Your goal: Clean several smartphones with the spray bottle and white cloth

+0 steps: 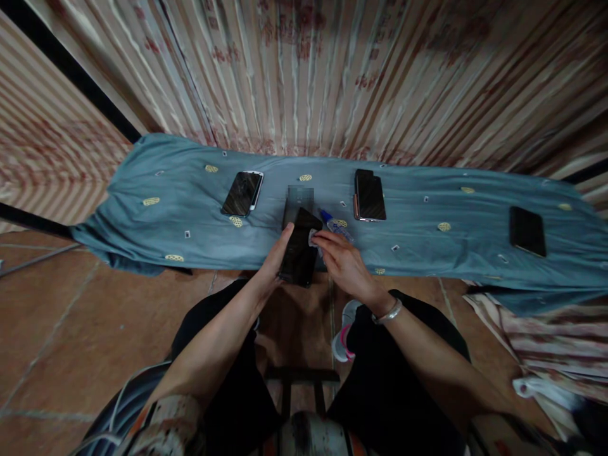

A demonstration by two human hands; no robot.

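Left hand (274, 263) grips a dark phone (299, 253) by its side, tilted over the near edge of the blue cloth (427, 253). Right hand (342, 261) pinches a small white wipe (313, 239) against the phone's top corner. A small bottle (336, 225) lies just beside; three other phones sit well apart along the cloth.

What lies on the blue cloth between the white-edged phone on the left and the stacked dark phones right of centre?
In the head view: a blurred dark phone and a small blue-capped bottle.
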